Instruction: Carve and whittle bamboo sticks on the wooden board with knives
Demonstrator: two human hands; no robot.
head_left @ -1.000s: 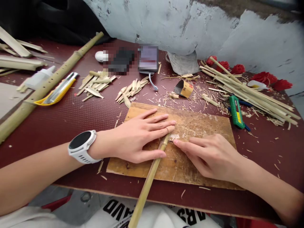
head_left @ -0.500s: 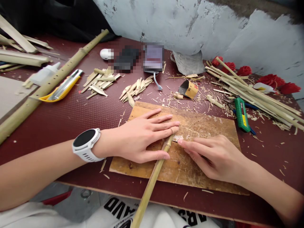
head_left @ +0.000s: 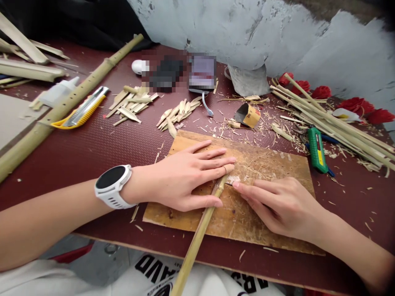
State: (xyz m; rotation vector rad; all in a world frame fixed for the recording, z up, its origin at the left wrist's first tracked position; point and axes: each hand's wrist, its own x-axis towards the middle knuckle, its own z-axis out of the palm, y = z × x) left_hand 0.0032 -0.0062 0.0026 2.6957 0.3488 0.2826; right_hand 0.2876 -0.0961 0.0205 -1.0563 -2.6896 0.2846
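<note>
My left hand (head_left: pixel 185 181), with a white watch at the wrist, lies flat with its fingers spread across the upper part of a thin bamboo stick (head_left: pixel 197 238). The stick slants over a worn wooden board (head_left: pixel 253 222), and its lower end passes the table edge toward my lap. Close to the right of the stick's knot, my right hand (head_left: pixel 277 205) is closed in a pinch. A thin, dark, pointed tool (head_left: pixel 228 184) sticks out of its fingertips toward the stick; the rest of it is hidden in the hand.
Behind the board lie small bamboo slips (head_left: pixel 179 113), shavings and a curled piece of sandpaper (head_left: pixel 248 116). A green-handled tool (head_left: pixel 317 150) and long bamboo strips (head_left: pixel 333 119) are at right. On the left are a yellow utility knife (head_left: pixel 83 111) and a bamboo flute (head_left: pixel 92 82).
The view has shifted very slightly. Both hands keep nearly the same place on the board, and the stick lies as before.
</note>
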